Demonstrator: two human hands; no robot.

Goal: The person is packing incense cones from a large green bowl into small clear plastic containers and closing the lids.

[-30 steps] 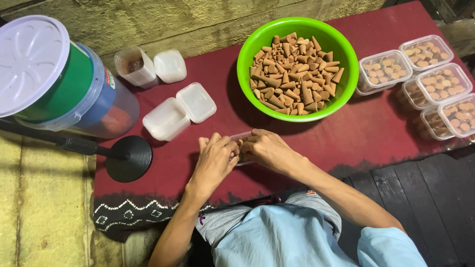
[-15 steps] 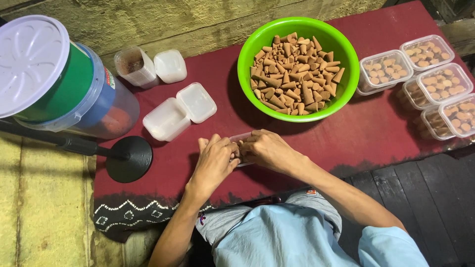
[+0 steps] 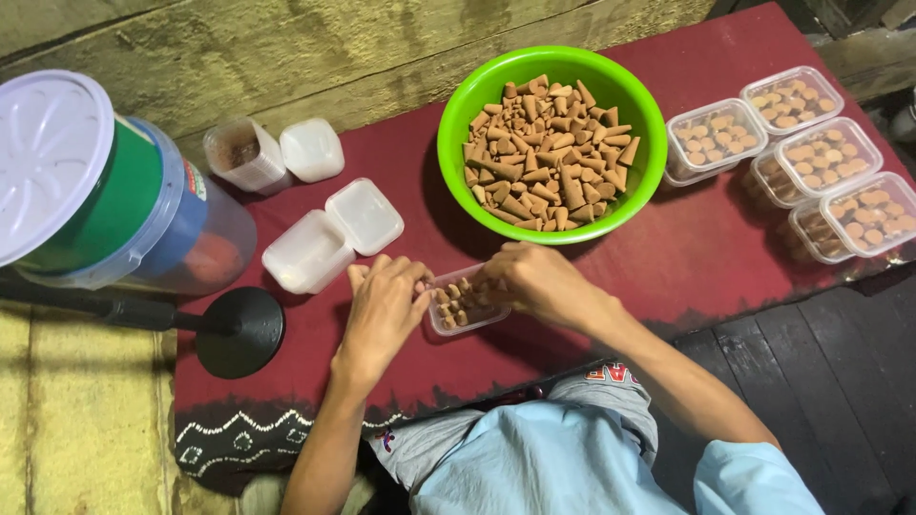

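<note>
Fingers of both hands, left hand (image 3: 382, 310) and right hand (image 3: 539, 283), curl together on the small clear box (image 3: 465, 303) of brown cones (image 3: 456, 298) just below the green bowl (image 3: 644, 157); light, thin-walled, cones crumbly-looking, best held by its side walls

The right hand (image 3: 539, 283) covers the far end of the small clear box (image 3: 466, 303), so the cones there and that hand's fingertips stay hidden. Whether either grip pinches a cone cannot be told. The big lidded jar (image 3: 86, 181) runs off the left edge. The rightmost filled box (image 3: 873, 215) is cut by the right edge.
</note>
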